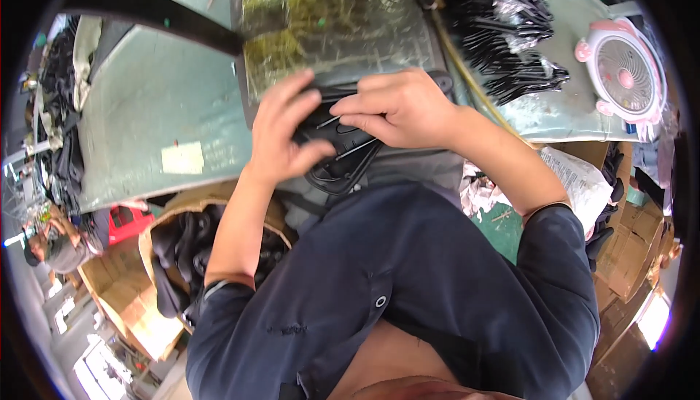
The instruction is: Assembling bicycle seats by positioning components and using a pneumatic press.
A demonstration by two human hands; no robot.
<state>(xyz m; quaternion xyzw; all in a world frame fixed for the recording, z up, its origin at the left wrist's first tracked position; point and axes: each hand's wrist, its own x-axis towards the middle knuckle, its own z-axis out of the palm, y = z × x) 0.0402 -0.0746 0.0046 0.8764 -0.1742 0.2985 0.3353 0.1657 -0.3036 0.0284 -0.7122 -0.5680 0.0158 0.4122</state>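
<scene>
A dark, rounded black piece (337, 174) with a raised rim and slots lies in front of me at the table's near edge, partly hidden by my hands. My left hand (283, 131) is at its left side, fingers apart and slightly blurred, with the thumb close to the piece. Above its right part, my right hand (405, 110) is closed in a pinch. Thin, light-coloured lines show near those fingertips, but what they hold is too small to make out. Just beyond both hands stands a flat machine bed (335, 28) covered with yellowed clear film.
Bundles of thin black strips in clear wrap (503, 28) lie at the right on the green table (153, 101), near a pink and white fan (624, 72). A cardboard box of black parts (191, 247) stands at lower left. Another person (62, 243) is at far left.
</scene>
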